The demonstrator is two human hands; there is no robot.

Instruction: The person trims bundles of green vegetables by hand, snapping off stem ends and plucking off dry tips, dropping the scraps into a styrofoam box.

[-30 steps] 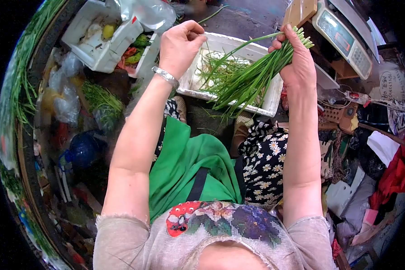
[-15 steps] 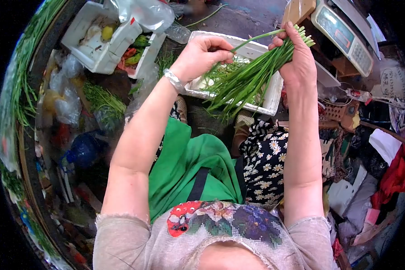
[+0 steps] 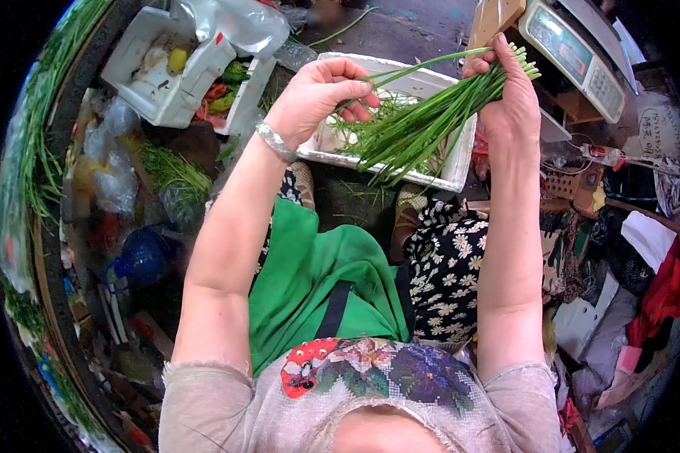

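Note:
A bundle of long green stalks [image 3: 431, 124] is gripped near its pale cut ends by my right hand [image 3: 514, 94], its leafy tips hanging down and to the left. One stalk stretches apart from the bundle toward my left hand [image 3: 321, 98], whose thumb and forefinger are pinched on it. A silver bracelet [image 3: 276, 142] is on my left wrist. Beneath the bundle stands a white foam box [image 3: 457, 170] with loose green scraps [image 3: 389, 113] in it.
A scale [image 3: 570, 57] stands at the upper right beside a wooden board [image 3: 495, 23]. At the upper left are another white foam box [image 3: 147, 90] and clear plastic [image 3: 245, 26]. Greens [image 3: 175, 170] and a blue plastic container [image 3: 143, 253] lie at the left.
My left hand first moved right to a stalk, then slightly back left, holding it. My right hand and the bundle have shifted a little to the right.

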